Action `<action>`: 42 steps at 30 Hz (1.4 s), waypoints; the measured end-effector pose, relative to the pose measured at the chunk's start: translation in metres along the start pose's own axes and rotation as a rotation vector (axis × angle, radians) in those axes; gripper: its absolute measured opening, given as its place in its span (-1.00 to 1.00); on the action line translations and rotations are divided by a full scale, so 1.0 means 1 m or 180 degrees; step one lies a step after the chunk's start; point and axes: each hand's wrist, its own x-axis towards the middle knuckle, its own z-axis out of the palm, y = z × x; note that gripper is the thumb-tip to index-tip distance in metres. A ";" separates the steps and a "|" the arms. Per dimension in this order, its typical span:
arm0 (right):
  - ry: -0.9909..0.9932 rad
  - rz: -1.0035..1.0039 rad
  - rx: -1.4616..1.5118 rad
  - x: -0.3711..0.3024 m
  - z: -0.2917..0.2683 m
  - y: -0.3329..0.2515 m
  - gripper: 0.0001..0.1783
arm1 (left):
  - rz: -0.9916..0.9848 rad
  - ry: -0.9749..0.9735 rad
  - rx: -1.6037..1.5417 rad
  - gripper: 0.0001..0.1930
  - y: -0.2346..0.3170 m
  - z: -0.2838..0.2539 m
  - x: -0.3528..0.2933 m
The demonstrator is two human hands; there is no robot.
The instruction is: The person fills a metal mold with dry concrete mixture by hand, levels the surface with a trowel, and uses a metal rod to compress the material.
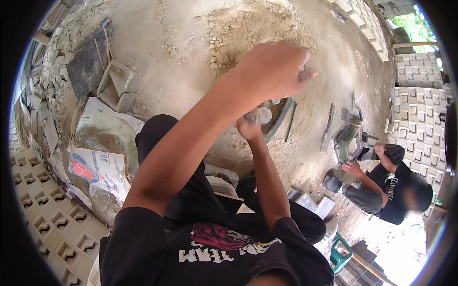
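Dusty, crumb-strewn ground (329, 66) spreads before you, with a round pale piece (265, 116) on it beside a dark, curved bar (281, 120). Work looks under way; how much remains can't be told. Your right hand (249, 125) is next to the piece, its grip unclear; your left hand (279, 66), above, is curled fist-like. Beyond stand pale, relief-patterned blocks (412, 107).

I see rough, dusty earthen floor (157, 81); matt black cloth T-shirt (162, 264). Stool (340, 253) reads to me as smooth green plastic. Patterned blocks (415, 112) look matt, cement-like; rubble (52, 71) coarse, chalky.
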 end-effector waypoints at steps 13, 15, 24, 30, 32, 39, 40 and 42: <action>0.0419 0.0243 0.0021 -0.006 -0.011 0.022 -0.71 | -0.0003 -0.0213 0.0055 -0.64 0.004 0.005 0.000; 0.0537 -0.0030 -0.0003 -0.012 -0.012 0.021 -0.69 | -0.0012 -0.0295 0.0042 -0.63 0.007 0.010 -0.003; 0.0637 0.0115 -0.0103 -0.016 -0.018 0.011 -0.57 | 0.0052 -0.0284 0.0033 -0.62 0.014 0.009 0.003; 0.0429 0.0769 0.0258 -0.027 -0.038 0.008 -0.51 | -0.0082 -0.0389 -0.0003 -0.63 0.012 0.010 -0.003; 0.0488 0.0645 0.0154 -0.040 -0.046 0.021 -0.51 | -0.0042 -0.0334 0.0018 -0.63 0.011 0.010 0.000; 0.0673 0.0725 -0.0220 -0.037 -0.051 0.012 -0.54 | 0.0147 -0.0029 0.0092 -0.63 0.008 0.012 0.002; 0.0737 0.0723 -0.0271 -0.049 -0.054 0.006 -0.53 | 0.0195 -0.0019 0.0050 -0.63 0.010 0.016 -0.002; 0.0752 0.0596 -0.0618 -0.055 -0.055 0.016 -0.53 | 0.0170 -0.0058 -0.0042 -0.63 0.009 0.019 -0.004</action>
